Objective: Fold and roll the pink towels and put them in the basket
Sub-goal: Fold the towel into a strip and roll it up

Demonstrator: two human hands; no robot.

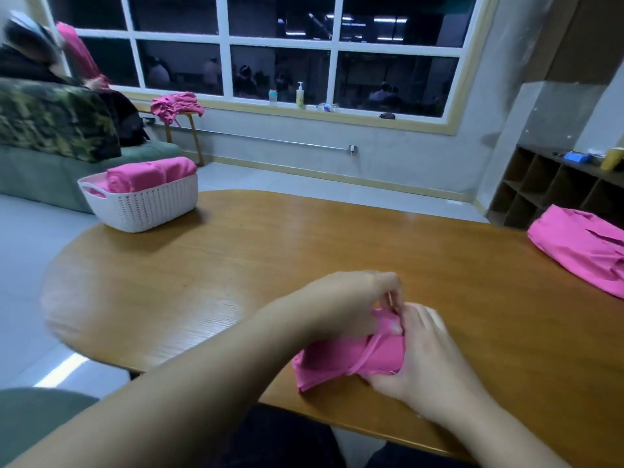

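Wooden table (236, 265) near edge, both hands gripping rolled towel (344, 359)

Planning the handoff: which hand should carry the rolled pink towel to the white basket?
Left, probably: the white woven plastic basket sits far left. The left hand only pinches the rolled pink towel; the right hand grips it.

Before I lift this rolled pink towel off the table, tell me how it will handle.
Likely soft and floppy: the rolled towel sags flat at its free left end. Probably light. It may unroll, since both the left hand and right hand pinch its top edge shut.
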